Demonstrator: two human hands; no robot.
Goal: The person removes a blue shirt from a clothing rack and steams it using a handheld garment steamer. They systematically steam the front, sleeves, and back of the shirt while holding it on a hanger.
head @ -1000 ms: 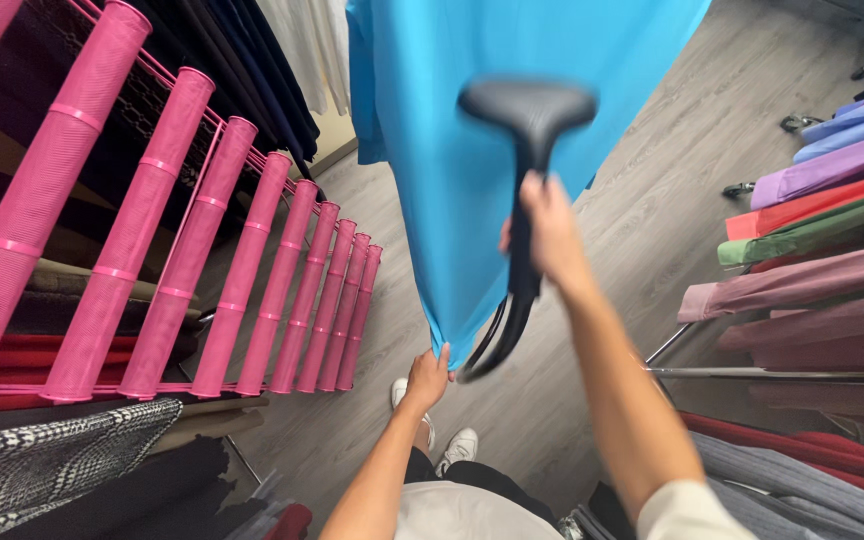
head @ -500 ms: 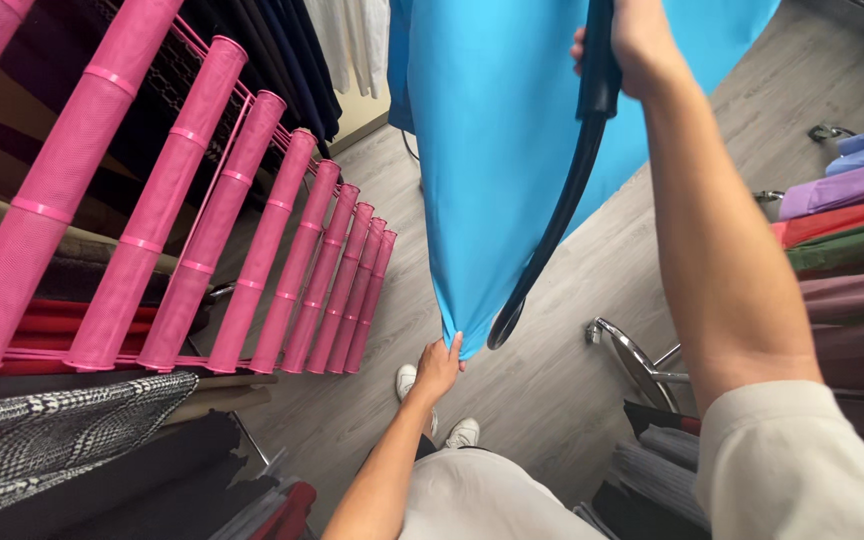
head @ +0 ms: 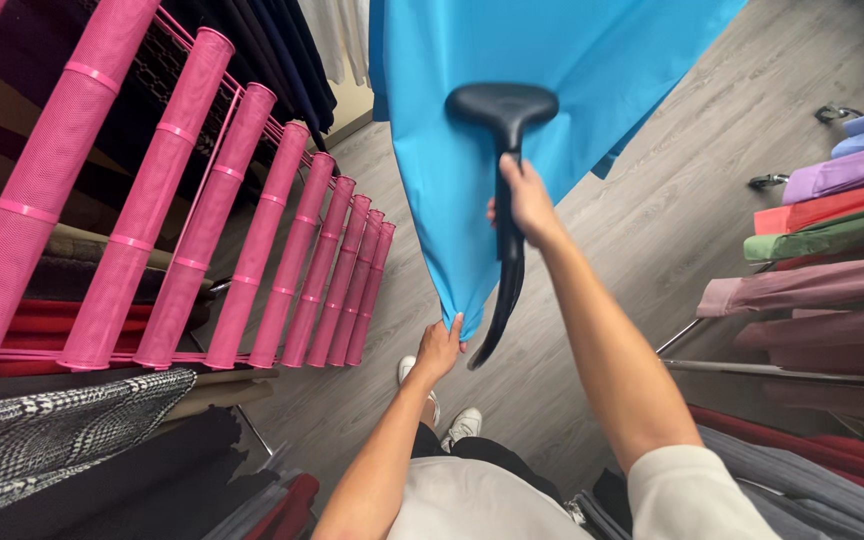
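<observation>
Head camera looks down on a hanging bright blue fabric garment (head: 542, 90). Right hand (head: 524, 205) wraps its fingers closed around the handle of a black T-shaped garment steamer head (head: 503, 108), held against the cloth. Left hand (head: 438, 348) pinches the garment's bottom corner, pulling it down beside pink mesh-covered rolls (head: 252, 230).

Grey wood floor (head: 732, 130), pink fabric rolls (head: 252, 230).
</observation>
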